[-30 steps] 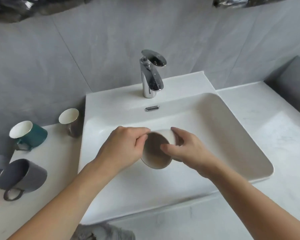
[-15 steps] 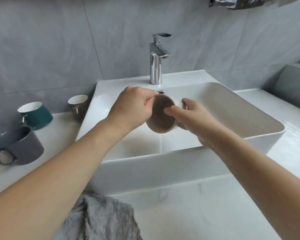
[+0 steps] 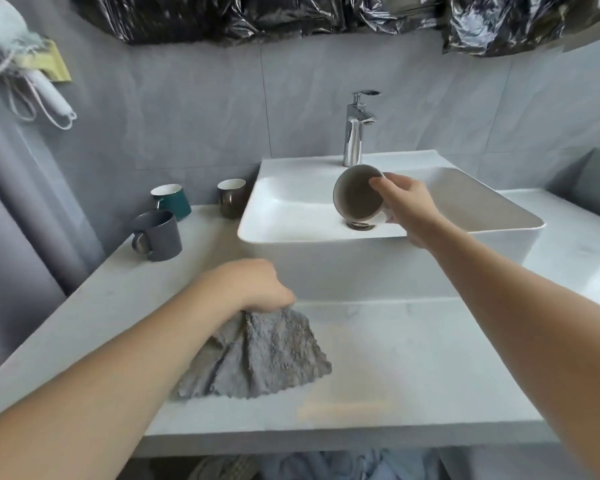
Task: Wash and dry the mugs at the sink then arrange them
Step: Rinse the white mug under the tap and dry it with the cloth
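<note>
Mug (image 3: 358, 192): tipped over the sink (image 3: 291, 233), right hand (image 3: 407, 206) fingers clamped on it.
Cloth (image 3: 257, 355): left hand (image 3: 253, 285) fingers bunch it.
Left: drying, three mugs.

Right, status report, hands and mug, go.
Left hand grips grey cloth on counter. Right hand holds white mug tilted over sink. Three mugs wait left. Nothing blocking.

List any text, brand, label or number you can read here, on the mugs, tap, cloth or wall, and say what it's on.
None can be read.
The mug in the right hand, the three mugs on the counter, the tap and the grey cloth in the left hand show no print.
The yellowish tag on the wall shows no legible text.
</note>
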